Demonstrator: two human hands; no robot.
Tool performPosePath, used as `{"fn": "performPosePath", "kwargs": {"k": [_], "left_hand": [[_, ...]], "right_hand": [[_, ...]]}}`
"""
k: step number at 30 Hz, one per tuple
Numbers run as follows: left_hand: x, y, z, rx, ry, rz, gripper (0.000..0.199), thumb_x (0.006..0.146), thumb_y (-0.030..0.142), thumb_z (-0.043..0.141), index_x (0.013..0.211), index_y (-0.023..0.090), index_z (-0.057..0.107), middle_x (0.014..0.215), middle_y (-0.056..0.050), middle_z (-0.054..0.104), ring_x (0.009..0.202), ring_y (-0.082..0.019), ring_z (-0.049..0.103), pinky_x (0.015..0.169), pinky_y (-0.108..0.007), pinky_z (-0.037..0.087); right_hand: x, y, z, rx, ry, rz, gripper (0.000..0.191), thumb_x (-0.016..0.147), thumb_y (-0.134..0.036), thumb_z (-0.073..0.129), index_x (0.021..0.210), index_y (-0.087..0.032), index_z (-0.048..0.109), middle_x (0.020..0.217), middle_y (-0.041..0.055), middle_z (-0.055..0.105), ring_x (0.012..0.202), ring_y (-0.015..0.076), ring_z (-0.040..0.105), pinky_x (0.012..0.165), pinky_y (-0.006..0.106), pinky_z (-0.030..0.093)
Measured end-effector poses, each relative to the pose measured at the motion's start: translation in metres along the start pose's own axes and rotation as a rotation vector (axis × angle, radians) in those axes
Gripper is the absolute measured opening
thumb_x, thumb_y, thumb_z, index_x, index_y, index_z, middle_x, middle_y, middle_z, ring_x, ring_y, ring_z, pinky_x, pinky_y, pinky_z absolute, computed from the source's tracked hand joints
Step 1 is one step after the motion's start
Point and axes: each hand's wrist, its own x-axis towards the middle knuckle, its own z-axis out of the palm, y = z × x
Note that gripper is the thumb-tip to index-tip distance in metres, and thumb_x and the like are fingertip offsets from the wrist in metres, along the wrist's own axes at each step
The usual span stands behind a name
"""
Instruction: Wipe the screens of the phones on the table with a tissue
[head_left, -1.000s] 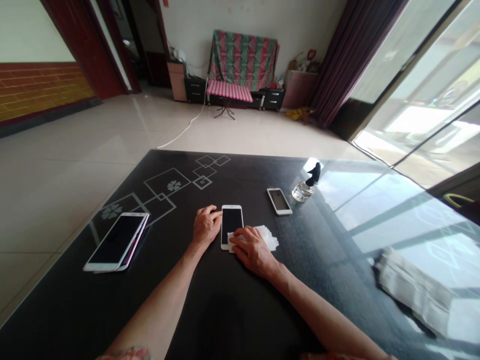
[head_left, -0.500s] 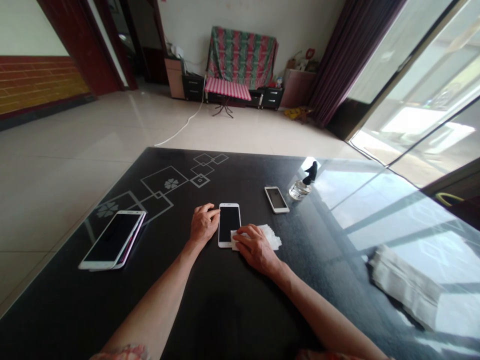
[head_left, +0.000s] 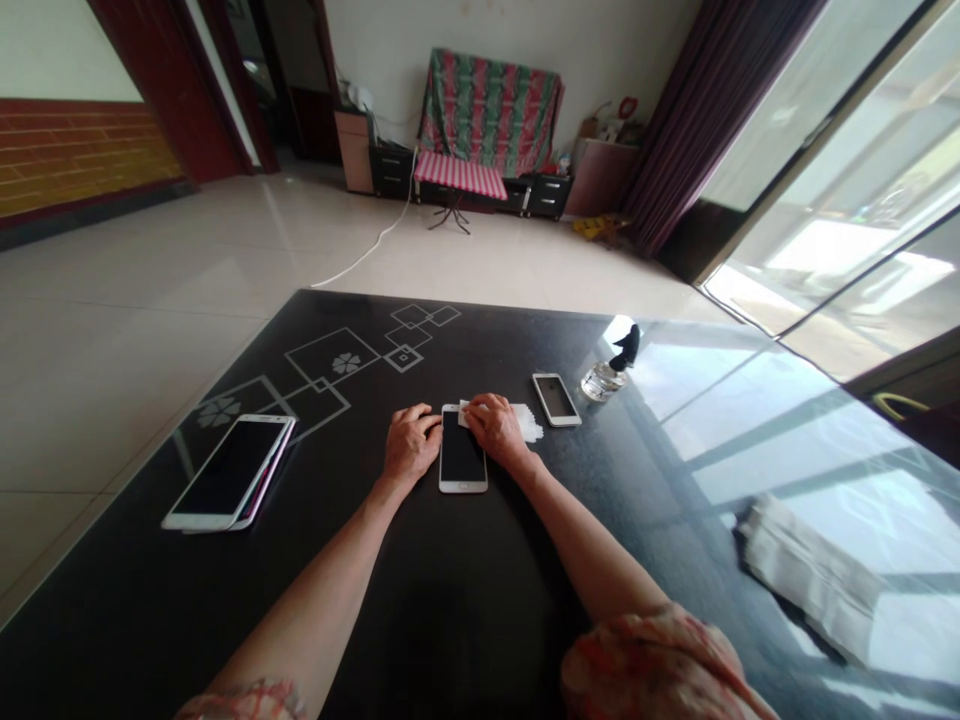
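Note:
A white phone with a dark screen (head_left: 463,458) lies flat on the black table (head_left: 420,600). My left hand (head_left: 411,443) rests at its left edge, thumb and fingertips near the upper side, fingers somewhat apart. Over the phone's upper right part, my right hand (head_left: 496,430) presses a white tissue (head_left: 530,422), which sticks out to the right from beneath the fingers. A smaller white phone (head_left: 556,399) lies beyond, to the right. Beside it stands a clear spray bottle with a black top (head_left: 606,378).
Stacked large phones (head_left: 231,470) lie at the left of the table. A folded grey cloth (head_left: 814,575) is at the right. Across the floor are a striped stool (head_left: 460,175) and cabinets (head_left: 550,195).
My right hand and the tissue have moved up the phone, from its lower right part to its upper end. My left hand has stayed at the left edge. The view has shifted slightly.

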Motion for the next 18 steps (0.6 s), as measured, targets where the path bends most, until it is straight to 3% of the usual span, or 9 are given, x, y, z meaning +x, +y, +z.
{"fn": "performPosePath", "kwargs": {"k": [4, 14, 18], "left_hand": [[0.001, 0.003, -0.003, 0.000, -0.010, -0.001, 0.020, 0.082, 0.024, 0.057, 0.090, 0.023, 0.076, 0.110, -0.004, 0.067, 0.104, -0.024, 0.057, 0.096, -0.036, 0.045], [0.000, 0.003, -0.002, 0.000, -0.002, -0.009, 0.020, 0.082, 0.023, 0.057, 0.089, 0.025, 0.076, 0.110, -0.004, 0.067, 0.103, -0.024, 0.056, 0.094, -0.035, 0.046], [-0.001, 0.002, -0.001, 0.000, -0.007, -0.016, 0.021, 0.082, 0.023, 0.057, 0.090, 0.025, 0.076, 0.110, -0.004, 0.066, 0.103, -0.024, 0.055, 0.093, -0.036, 0.046]], "right_hand": [[-0.008, -0.005, -0.001, 0.009, 0.020, -0.003, 0.023, 0.093, -0.027, 0.049, 0.100, -0.021, 0.070, 0.105, 0.0069, 0.063, 0.101, 0.0209, 0.051, 0.094, 0.038, 0.039], [-0.075, -0.036, -0.028, 0.094, -0.083, -0.123, 0.023, 0.094, -0.027, 0.048, 0.108, -0.025, 0.066, 0.108, 0.0070, 0.062, 0.102, 0.0216, 0.051, 0.094, 0.041, 0.041], [-0.076, -0.039, -0.027, 0.108, -0.099, -0.134, 0.022, 0.094, -0.027, 0.048, 0.107, -0.025, 0.066, 0.108, 0.0062, 0.062, 0.102, 0.0212, 0.050, 0.094, 0.040, 0.040]]}}
